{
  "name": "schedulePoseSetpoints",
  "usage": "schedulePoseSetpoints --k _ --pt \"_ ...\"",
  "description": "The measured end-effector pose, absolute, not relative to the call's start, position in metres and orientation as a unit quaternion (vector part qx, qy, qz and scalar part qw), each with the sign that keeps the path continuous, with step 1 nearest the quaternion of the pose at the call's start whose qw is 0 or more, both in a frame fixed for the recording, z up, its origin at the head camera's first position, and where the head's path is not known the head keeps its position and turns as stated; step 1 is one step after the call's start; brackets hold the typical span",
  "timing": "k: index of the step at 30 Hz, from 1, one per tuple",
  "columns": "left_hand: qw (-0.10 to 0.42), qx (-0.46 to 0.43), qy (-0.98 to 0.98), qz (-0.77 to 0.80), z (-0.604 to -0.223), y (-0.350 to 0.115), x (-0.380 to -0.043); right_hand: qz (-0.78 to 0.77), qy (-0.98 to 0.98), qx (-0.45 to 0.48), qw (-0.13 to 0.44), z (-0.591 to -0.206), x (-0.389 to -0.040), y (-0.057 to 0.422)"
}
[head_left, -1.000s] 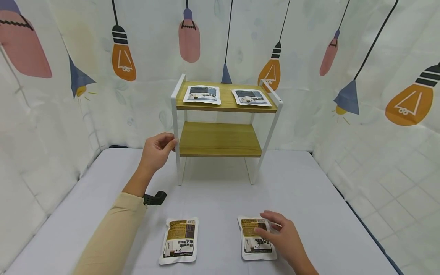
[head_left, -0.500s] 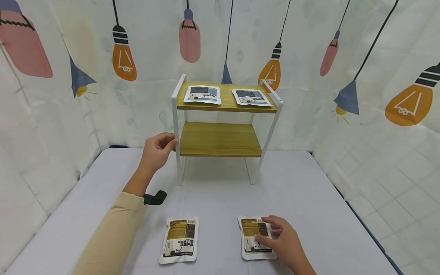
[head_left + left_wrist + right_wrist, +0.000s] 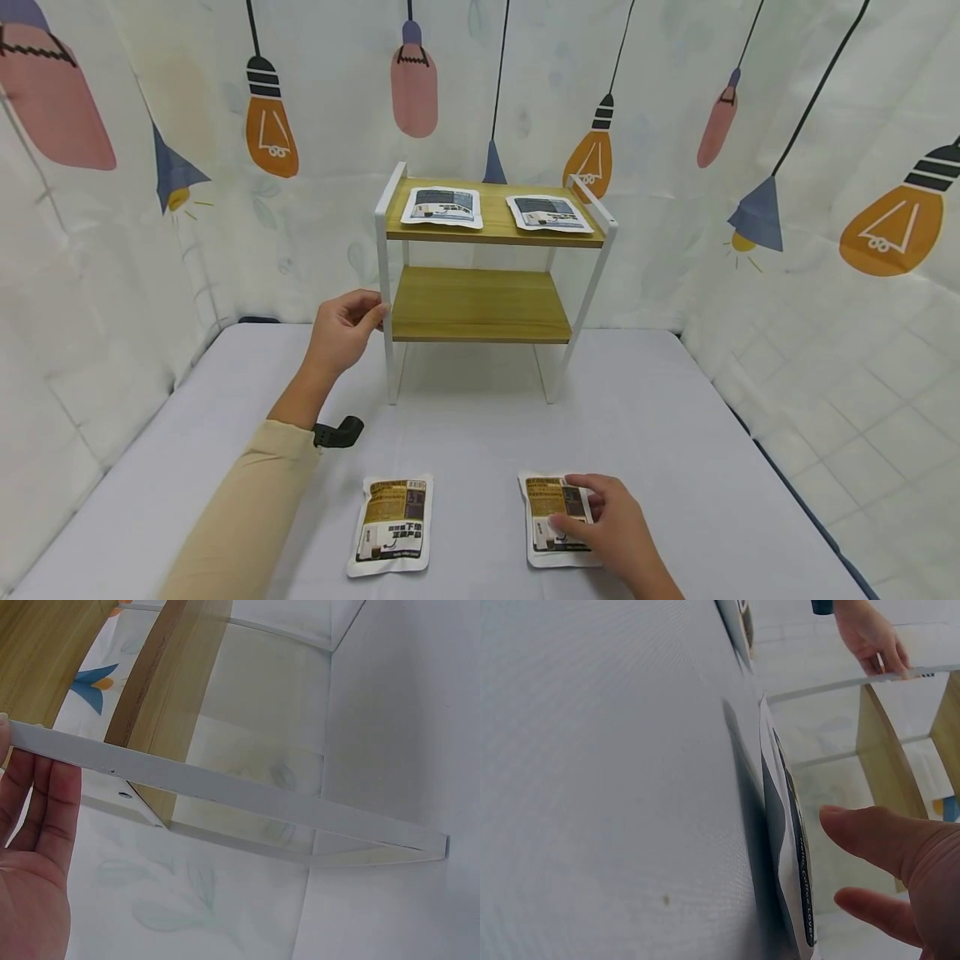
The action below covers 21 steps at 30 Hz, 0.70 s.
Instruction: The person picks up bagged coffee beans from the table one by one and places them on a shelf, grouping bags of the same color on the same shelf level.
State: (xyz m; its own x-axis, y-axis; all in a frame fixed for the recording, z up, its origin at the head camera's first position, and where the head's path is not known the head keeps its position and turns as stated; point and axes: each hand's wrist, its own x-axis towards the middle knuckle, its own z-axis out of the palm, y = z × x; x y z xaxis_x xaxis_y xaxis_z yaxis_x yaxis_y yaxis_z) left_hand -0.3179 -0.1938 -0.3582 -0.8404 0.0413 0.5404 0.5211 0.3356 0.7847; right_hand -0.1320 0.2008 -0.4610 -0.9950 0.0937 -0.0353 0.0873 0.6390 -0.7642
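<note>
My left hand (image 3: 343, 329) pinches the white left upright of a small two-tier shelf (image 3: 480, 307). In the left wrist view its fingers (image 3: 56, 802) lie behind the white metal bar (image 3: 217, 784). Over the right-hand pouch (image 3: 546, 508), a white packet with a brown-and-gold label lying flat on the table, hovers my right hand (image 3: 611, 525), thumb and fingers spread. A gap shows between its thumb (image 3: 870, 832) and the pouch (image 3: 791, 847) in the right wrist view. A matching pouch (image 3: 392, 527) lies to the left, untouched.
Two white pouches with blue labels, one left (image 3: 442, 207) and one right (image 3: 550, 213), lie on the shelf's upper board. A white cloth covers the table (image 3: 465, 450). Patterned curtains (image 3: 330, 100) enclose its back and sides.
My right hand has shifted slightly left and lower over the right-hand pouch. The left hand, the shelf and all pouches stay put.
</note>
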Motion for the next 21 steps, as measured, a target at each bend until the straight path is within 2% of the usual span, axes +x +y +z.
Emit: schedulePoseSetpoints --k 21 --pt "0.223 -0.177 -0.793 -0.538 -0.3592 -0.1943 -0.3167 0.370 -0.928 -0.043 -0.006 -0.4607 -0.1345 0.1960"
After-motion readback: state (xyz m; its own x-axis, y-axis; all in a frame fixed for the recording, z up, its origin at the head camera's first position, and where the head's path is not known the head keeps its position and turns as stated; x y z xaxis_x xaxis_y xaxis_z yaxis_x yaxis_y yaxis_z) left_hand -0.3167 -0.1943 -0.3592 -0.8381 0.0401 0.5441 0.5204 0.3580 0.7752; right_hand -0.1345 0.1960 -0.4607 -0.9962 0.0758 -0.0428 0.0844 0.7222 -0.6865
